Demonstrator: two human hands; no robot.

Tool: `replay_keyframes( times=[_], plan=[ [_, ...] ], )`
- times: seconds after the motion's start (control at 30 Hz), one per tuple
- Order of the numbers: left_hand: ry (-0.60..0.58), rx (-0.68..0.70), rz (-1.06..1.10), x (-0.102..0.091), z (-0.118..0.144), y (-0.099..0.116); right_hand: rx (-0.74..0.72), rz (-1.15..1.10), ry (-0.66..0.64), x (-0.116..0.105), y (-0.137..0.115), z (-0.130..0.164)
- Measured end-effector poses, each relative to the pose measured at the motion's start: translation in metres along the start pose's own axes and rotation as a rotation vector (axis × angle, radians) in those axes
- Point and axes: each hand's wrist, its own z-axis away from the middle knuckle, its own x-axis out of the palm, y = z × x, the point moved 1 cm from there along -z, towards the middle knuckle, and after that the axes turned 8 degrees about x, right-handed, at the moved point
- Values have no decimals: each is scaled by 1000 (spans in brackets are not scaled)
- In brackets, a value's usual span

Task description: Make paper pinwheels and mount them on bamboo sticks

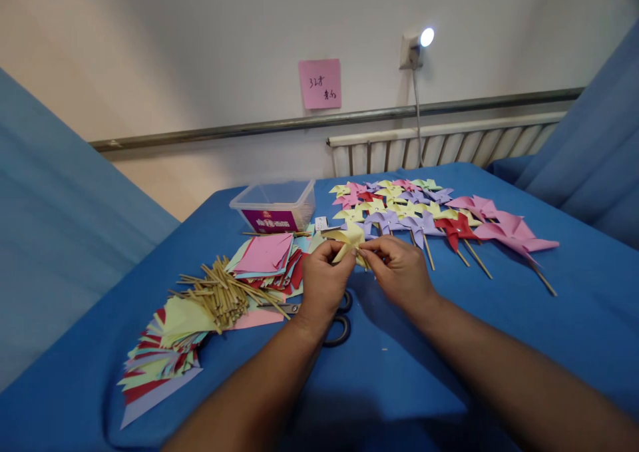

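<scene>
Hands, left (323, 280) and right (399, 270), pinch yellow pinwheel (348, 240) between them.

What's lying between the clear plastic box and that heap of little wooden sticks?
In the head view, a stack of coloured paper squares, pink on top, lies between the plastic box and the wooden sticks.

The left hand (323, 280) covers most of the scissors (339, 322), leaving only the black loops showing. Both hands hide the middle of the yellow pinwheel (348, 240). Writing on the pink note (320, 84) and the box label (270, 221) is too small to read. The picture's bottom edge cuts off both forearms.
</scene>
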Motion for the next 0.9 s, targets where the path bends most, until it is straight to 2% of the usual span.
replay_keyframes(
  times=[0.37, 0.67, 0.83, 0.9],
  plan=[
    [-11, 51, -79, -1, 2, 7, 69, -131, 31, 2, -1, 0],
    [-3, 129, -140, -1, 4, 7, 266, -353, -33, 9, 3, 0],
    [-2, 164, -148, -1, 5, 6, 197, -378, 30, 7, 1, -3],
    [-7, 150, -140, -1, 5, 8, 240, -462, 35, 7, 0, -4]
  ],
)
